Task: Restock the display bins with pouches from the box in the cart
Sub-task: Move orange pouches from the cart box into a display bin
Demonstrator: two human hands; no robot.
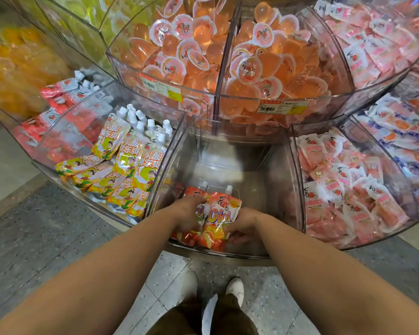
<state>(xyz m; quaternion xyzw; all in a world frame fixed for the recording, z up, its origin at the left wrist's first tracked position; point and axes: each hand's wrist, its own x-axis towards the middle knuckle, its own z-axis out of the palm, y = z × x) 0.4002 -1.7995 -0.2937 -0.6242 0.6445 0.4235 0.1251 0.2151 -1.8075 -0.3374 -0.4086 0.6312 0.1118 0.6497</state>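
Both my hands reach into a nearly bare clear display bin (247,151) at the lower middle of the stand. My left hand (188,213) grips the left side of a bunch of orange spouted pouches (221,213) marked "Cici". My right hand (243,222) holds the same bunch from the right, with its fingers tucked under the pouches. The pouches stand upright against the bin's front wall, white caps pointing away from me. The box and the cart are out of view.
The bin to the left holds yellow-green spouted pouches (126,160); the one to the right holds pink packets (344,189). Above are bins of orange jelly cups (252,68). Red pouches (63,95) lie far left. My feet (213,288) stand on the tiled floor.
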